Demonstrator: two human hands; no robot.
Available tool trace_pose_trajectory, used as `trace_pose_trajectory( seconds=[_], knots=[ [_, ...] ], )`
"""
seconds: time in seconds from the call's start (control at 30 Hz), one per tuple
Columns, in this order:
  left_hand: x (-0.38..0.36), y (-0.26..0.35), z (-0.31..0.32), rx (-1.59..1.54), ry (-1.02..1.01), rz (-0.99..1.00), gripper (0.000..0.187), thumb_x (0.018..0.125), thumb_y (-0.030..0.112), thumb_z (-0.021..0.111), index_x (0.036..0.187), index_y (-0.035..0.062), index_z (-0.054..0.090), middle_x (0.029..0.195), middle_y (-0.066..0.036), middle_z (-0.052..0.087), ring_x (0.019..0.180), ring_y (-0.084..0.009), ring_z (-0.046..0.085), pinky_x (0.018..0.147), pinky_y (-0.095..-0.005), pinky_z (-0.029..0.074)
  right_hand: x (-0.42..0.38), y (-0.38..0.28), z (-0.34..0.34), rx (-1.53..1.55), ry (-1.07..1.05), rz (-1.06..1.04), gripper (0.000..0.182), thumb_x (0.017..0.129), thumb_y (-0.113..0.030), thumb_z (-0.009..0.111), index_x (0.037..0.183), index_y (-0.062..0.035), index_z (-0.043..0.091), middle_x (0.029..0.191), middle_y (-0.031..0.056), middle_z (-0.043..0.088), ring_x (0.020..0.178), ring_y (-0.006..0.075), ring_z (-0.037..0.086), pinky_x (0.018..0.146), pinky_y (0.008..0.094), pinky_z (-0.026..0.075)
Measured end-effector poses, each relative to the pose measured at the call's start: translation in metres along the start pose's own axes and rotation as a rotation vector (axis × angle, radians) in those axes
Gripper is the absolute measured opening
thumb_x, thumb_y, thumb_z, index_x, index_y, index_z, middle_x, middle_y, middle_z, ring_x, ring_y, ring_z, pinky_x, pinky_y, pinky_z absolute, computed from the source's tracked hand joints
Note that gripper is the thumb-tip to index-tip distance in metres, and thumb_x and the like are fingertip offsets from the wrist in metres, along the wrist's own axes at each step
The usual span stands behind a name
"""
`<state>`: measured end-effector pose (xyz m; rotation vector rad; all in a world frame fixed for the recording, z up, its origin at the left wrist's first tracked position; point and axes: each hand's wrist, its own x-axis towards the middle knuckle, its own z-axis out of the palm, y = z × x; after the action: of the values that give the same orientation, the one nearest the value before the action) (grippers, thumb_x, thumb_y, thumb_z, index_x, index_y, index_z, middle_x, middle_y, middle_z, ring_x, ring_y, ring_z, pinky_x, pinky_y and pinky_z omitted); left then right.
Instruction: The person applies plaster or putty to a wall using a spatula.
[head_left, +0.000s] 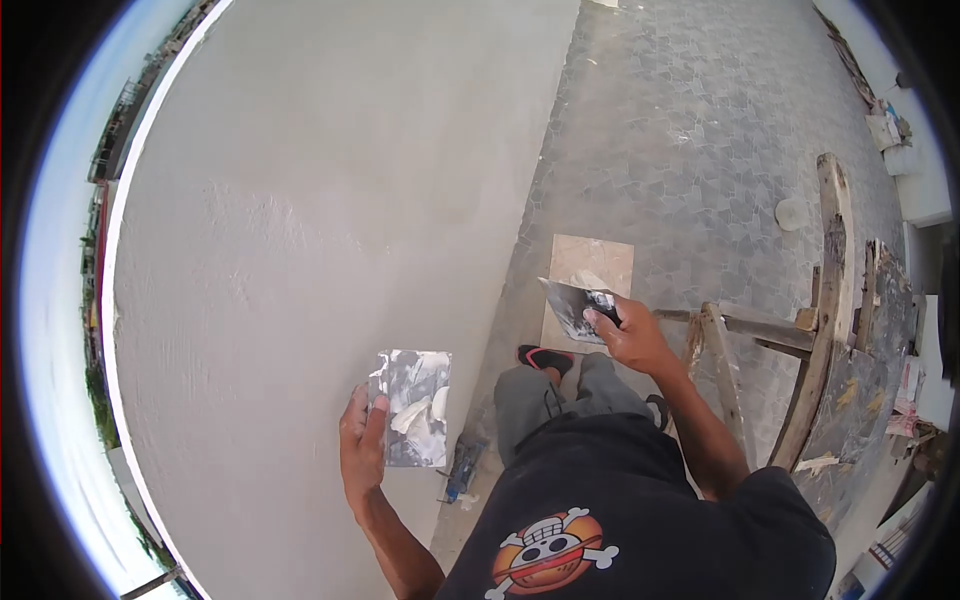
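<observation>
My left hand (362,440) grips the left edge of a flat rectangular plate (408,456) smeared with white paste, its thumb on top. A lump of paste (412,415) lies on the plate's right half. My right hand (632,335) is closed round the handle of a wide metal putty knife (568,305), whose blade points to the left and carries grey and white smears. Below the knife is a beige tile (605,262) on the floor. A smooth grey plastered wall (330,150) is at the left, beside the plate.
Grey patterned floor (700,110) extends ahead. A wooden trestle (832,240) stands at the right, with a stained board (850,410) by it. A round pale object (791,214) lies on the floor. A bluish object (464,468) is near the wall base.
</observation>
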<state>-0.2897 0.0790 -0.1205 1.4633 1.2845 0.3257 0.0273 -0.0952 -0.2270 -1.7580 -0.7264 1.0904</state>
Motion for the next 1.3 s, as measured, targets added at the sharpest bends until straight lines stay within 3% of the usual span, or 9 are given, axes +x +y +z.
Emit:
trace_pose_trajectory(
  seconds=[0.13, 0.27, 0.53, 0.83, 0.93, 1.13, 1.23, 1.27, 1.3],
  knots=[
    [0.000, -0.006, 0.064, -0.278, 0.097, -0.034, 0.033, 0.099, 0.020, 0.055, 0.121, -0.0053, 0.056, 0.108, -0.006, 0.063, 0.091, -0.0123, 0.059, 0.083, -0.0248, 0.047, -0.021, -0.014, 0.003, -0.183, -0.006, -0.566, 0.035, 0.084, 0.002, 0.059, 0.118, -0.0035, 0.065, 0.111, 0.0140, 0.068, 0.097, 0.0299, 0.065, 0.087, 0.0370, 0.052],
    [0.003, -0.020, 0.080, -0.441, 0.085, -0.031, 0.034, 0.100, 0.020, 0.055, 0.123, -0.0041, 0.055, 0.110, -0.009, 0.064, 0.093, -0.0139, 0.062, 0.082, -0.0273, 0.051, -0.038, -0.014, 0.007, -0.322, -0.082, -0.707, 0.050, 0.073, 0.009, 0.061, 0.121, -0.0058, 0.064, 0.120, 0.0115, 0.066, 0.109, 0.0308, 0.062, 0.095, 0.0397, 0.050],
    [0.049, -0.080, 0.090, -0.464, -0.085, -0.105, 0.031, 0.102, 0.018, 0.051, 0.122, -0.0042, 0.053, 0.109, -0.010, 0.063, 0.093, -0.0138, 0.062, 0.080, -0.0283, 0.053, -0.063, 0.029, 0.051, -0.427, 0.112, -0.525, 0.052, 0.072, 0.011, 0.060, 0.122, -0.0043, 0.062, 0.118, 0.0124, 0.065, 0.109, 0.0316, 0.062, 0.093, 0.0404, 0.050],
    [0.095, -0.134, 0.085, -0.357, -0.253, -0.142, 0.033, 0.102, 0.015, 0.047, 0.127, -0.0055, 0.052, 0.110, -0.010, 0.061, 0.094, -0.0156, 0.061, 0.080, -0.0306, 0.053, -0.080, 0.084, 0.091, -0.368, 0.329, -0.088, 0.040, 0.085, 0.007, 0.052, 0.122, -0.0043, 0.062, 0.115, 0.0175, 0.066, 0.109, 0.0382, 0.061, 0.095, 0.0406, 0.048],
    [0.107, -0.133, 0.088, -0.310, -0.255, -0.187, 0.033, 0.102, 0.015, 0.045, 0.127, -0.0052, 0.052, 0.109, -0.009, 0.061, 0.094, -0.0153, 0.061, 0.081, -0.0306, 0.052, -0.065, 0.111, 0.088, -0.306, 0.470, 0.099, 0.033, 0.086, 0.001, 0.053, 0.119, 0.0008, 0.061, 0.106, 0.0218, 0.066, 0.100, 0.0390, 0.063, 0.086, 0.0423, 0.049],
    [0.161, -0.187, 0.204, -0.193, -0.181, -0.119, 0.030, 0.103, 0.018, 0.046, 0.122, -0.0032, 0.053, 0.107, -0.008, 0.059, 0.093, -0.0126, 0.057, 0.082, -0.0278, 0.048, 0.016, 0.275, 0.048, 0.004, 0.478, 0.369, 0.029, 0.091, -0.009, 0.056, 0.117, 0.0037, 0.060, 0.099, 0.0262, 0.067, 0.094, 0.0401, 0.066, 0.082, 0.0403, 0.050],
    [0.193, -0.256, 0.255, -0.317, -0.125, -0.127, 0.034, 0.103, 0.019, 0.046, 0.127, -0.0042, 0.051, 0.112, -0.009, 0.060, 0.102, -0.0145, 0.057, 0.089, -0.0309, 0.047, 0.063, 0.380, 0.048, 0.021, 0.735, 0.118, 0.026, 0.092, -0.011, 0.056, 0.114, 0.0034, 0.061, 0.096, 0.0258, 0.068, 0.093, 0.0386, 0.068, 0.081, 0.0395, 0.051],
    [0.210, -0.270, 0.265, -0.263, -0.143, -0.164, 0.034, 0.103, 0.018, 0.046, 0.128, -0.0045, 0.049, 0.113, -0.011, 0.060, 0.101, -0.0158, 0.060, 0.087, -0.0312, 0.050, 0.068, 0.390, 0.029, 0.045, 0.653, 0.377, 0.025, 0.093, -0.015, 0.058, 0.110, 0.0028, 0.062, 0.093, 0.0249, 0.068, 0.086, 0.0351, 0.068, 0.078, 0.0377, 0.050],
    [0.225, -0.275, 0.281, -0.277, -0.197, -0.165, 0.034, 0.102, 0.018, 0.046, 0.128, -0.0044, 0.048, 0.112, -0.012, 0.061, 0.097, -0.0163, 0.062, 0.083, -0.0312, 0.052, 0.076, 0.403, 0.015, 0.094, 0.722, 0.379, 0.026, 0.094, -0.020, 0.059, 0.108, 0.0024, 0.062, 0.089, 0.0213, 0.068, 0.077, 0.0273, 0.064, 0.076, 0.0355, 0.049]
  ],
)
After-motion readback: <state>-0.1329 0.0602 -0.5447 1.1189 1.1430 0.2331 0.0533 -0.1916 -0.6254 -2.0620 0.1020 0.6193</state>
